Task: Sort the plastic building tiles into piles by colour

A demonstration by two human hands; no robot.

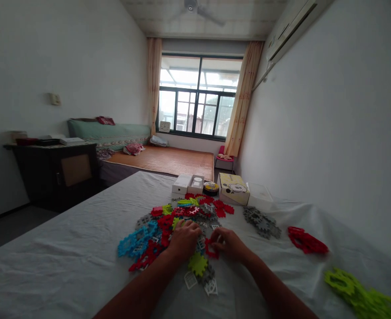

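A mixed pile of flat, toothed plastic pieces (168, 221) in red, blue, grey, green and white lies on the white sheet (65, 257). My left hand (184, 238) rests palm-down on the pile with its fingers curled over the pieces. What it grips, if anything, is hidden. My right hand (230, 244) is just right of it, fingers pinched on a red piece (210, 250) at the pile's near edge. A lime-green piece (198, 263) lies just below both hands.
Sorted heaps lie to the right: grey pieces (261, 221), red pieces (306, 241), lime-green pieces (361, 294). Small boxes (233, 188) and a round tin (210, 188) stand at the table's far edge. Beyond are a bed (162, 159), a dark cabinet (56, 173) and the wall on the right.
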